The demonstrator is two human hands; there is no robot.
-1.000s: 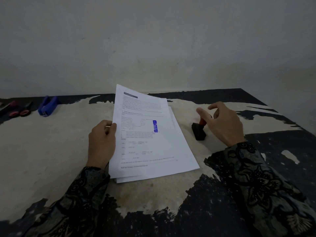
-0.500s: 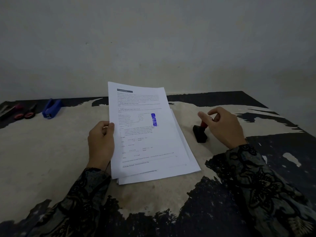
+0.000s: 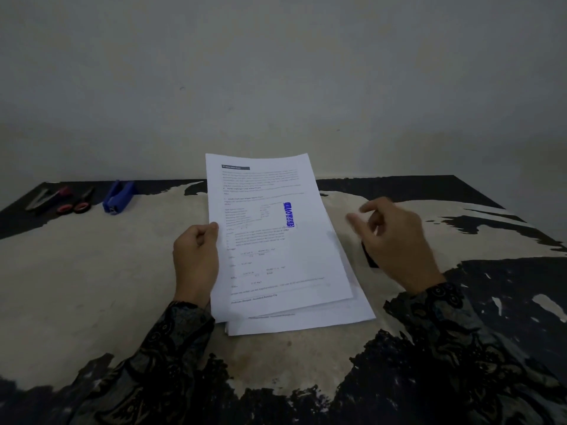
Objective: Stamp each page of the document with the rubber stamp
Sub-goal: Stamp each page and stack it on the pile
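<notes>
Up comes the right hand [image 3: 395, 240] — half a second ago its fingers pinched the red knob of the rubber stamp [image 3: 369, 257], and now they have let go, spread loose and blurred above it, holding nothing. Only a dark sliver of the stamp's base peeks out below the palm, standing on the table just right of the papers.

Biggest thing in view: the worn table [image 3: 92, 286], pale in the middle, black and peeling round the edges, set against a plain wall. On it, centre stage, lies the document [image 3: 306, 320], a loose stack of white sheets a little fanned at the near edge. The top page [image 3: 276, 256] is raised at its left side and far end, and it carries a blue "APPROVED" mark [image 3: 289, 214] running sideways near its right half.

That lift is the left hand [image 3: 196, 259] at work — thumb over the page's left edge, fingers curled under, clamped on the sheet. Both wrists wear dark patterned sleeves.

Far left, well apart from the action: a blue stapler [image 3: 118, 197], then red-handled scissors [image 3: 75, 204], then a smaller tool I cannot identify.
</notes>
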